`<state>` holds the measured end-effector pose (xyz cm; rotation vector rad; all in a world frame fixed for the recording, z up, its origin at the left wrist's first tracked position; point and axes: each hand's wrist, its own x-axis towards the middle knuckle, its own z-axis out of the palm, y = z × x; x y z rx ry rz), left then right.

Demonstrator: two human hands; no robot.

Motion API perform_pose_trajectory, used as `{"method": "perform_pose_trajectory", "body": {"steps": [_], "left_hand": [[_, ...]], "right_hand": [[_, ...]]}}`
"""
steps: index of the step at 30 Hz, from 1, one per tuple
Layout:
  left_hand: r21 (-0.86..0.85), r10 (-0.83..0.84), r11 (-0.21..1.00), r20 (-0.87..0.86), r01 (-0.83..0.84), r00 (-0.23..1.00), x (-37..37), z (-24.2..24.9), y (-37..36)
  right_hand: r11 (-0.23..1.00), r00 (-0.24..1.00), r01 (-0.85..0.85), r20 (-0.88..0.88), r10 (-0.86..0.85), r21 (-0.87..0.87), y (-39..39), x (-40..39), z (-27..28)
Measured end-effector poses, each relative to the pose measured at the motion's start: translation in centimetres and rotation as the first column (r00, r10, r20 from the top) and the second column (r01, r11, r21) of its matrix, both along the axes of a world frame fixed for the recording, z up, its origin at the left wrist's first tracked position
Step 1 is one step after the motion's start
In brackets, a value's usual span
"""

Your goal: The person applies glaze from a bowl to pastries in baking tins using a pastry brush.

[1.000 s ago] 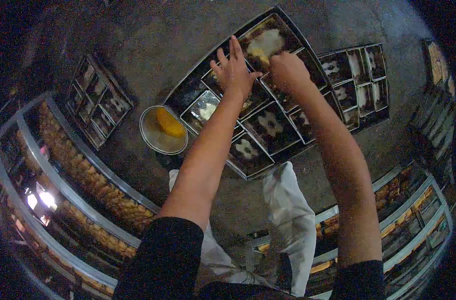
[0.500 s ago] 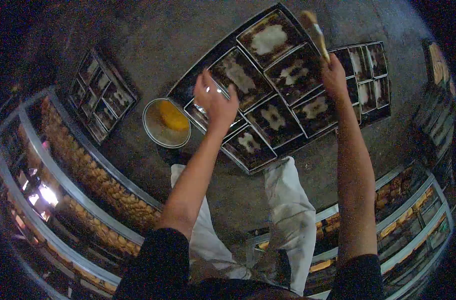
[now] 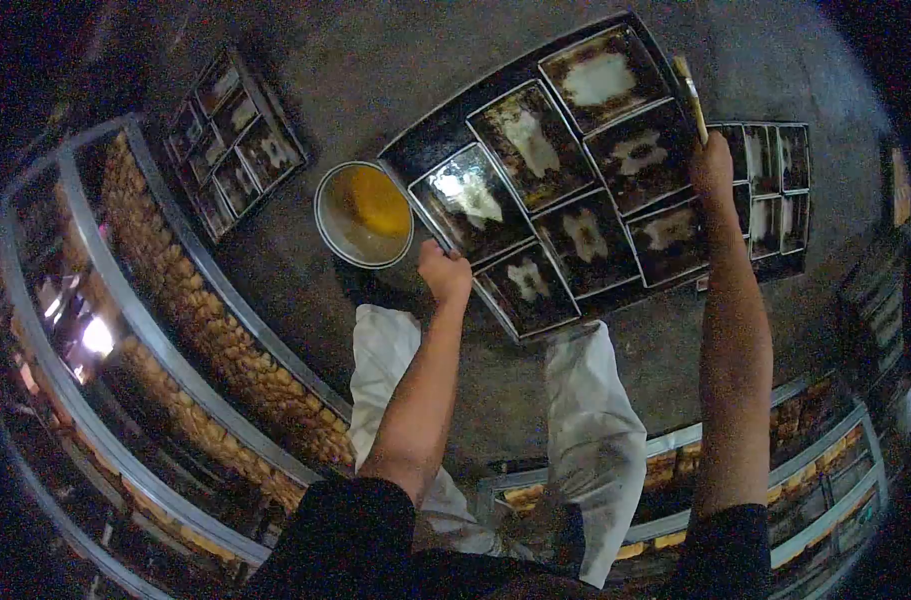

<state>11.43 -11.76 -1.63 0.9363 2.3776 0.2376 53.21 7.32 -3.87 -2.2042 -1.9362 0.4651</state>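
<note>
My left hand (image 3: 445, 274) is closed at the lower left edge of a shiny metal pan (image 3: 472, 203), its fingers around the rim. That pan lies among several similar dark, stained pans on a large black tray (image 3: 430, 127). My right hand (image 3: 714, 168) grips a brush (image 3: 692, 98) by its handle, bristles pointing up and away, over the right edge of the tray. Left of the pans stands a round metal bowl (image 3: 345, 243) with yellow liquid (image 3: 374, 203) in it.
A smaller set of pans (image 3: 271, 152) sits at the upper left, another (image 3: 765, 160) at the right. Metal racks with browned baked goods stand at the lower left (image 3: 215, 335) and lower right (image 3: 797, 470). My knees are below the tray.
My left hand has moved down from above the shiny pan to its edge and closed. The brush, still in my right hand, has swung to point more upright. The view has shifted.
</note>
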Motion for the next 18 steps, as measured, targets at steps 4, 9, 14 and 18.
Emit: {"method": "perform_pose_trajectory", "body": {"steps": [4,9,14,18], "left_hand": [[0.046,-0.075,0.996,0.006,0.075,0.997,-1.1,-0.6,-0.3],[0.014,-0.129,0.992,0.050,0.128,0.990,-1.3,0.9,0.3],[0.032,-0.154,0.988,0.032,0.153,0.988,-1.8,0.8,0.1],[0.048,-0.058,0.998,0.157,0.050,0.986,-2.1,0.1,-0.2]], "right_hand": [[1.000,1.000,-0.009,-0.023,0.009,-0.003,0.5,-0.1,0.4],[0.989,0.991,-0.129,0.013,0.130,-0.071,1.0,1.4,-0.2],[0.981,0.992,-0.116,-0.073,0.105,-0.158,1.8,1.5,0.1],[0.989,0.989,-0.095,-0.122,0.081,-0.110,1.6,1.3,0.6]]}}
